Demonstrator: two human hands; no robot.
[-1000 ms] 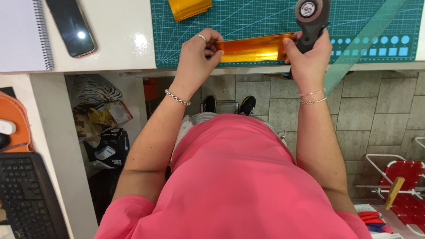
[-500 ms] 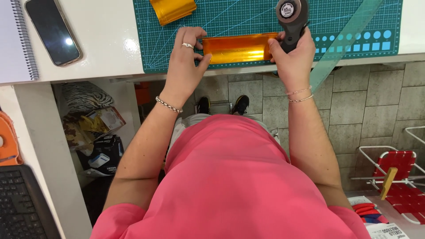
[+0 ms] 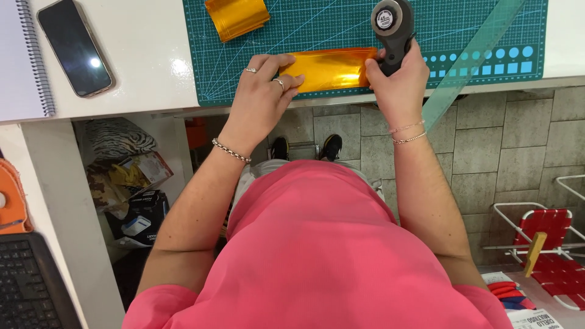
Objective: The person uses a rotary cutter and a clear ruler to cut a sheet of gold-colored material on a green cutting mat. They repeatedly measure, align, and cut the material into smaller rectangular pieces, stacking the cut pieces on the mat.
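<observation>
Foil strip [image 3: 332,69] now inboard of mat edge [image 3: 365,97]

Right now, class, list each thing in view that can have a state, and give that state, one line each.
Left hand: pressing flat on the gold foil strip's left end.
Right hand: gripping the rotary cutter.
Rotary cutter: upright at the strip's right end.
Gold foil strip: flat on the cutting mat.
Second foil piece: lying loose, untouched.
Phone: screen dark.

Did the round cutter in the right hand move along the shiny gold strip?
Cannot tell. The round cutter sits at the gold strip's right end in the right hand as before, against the green mat.
</observation>
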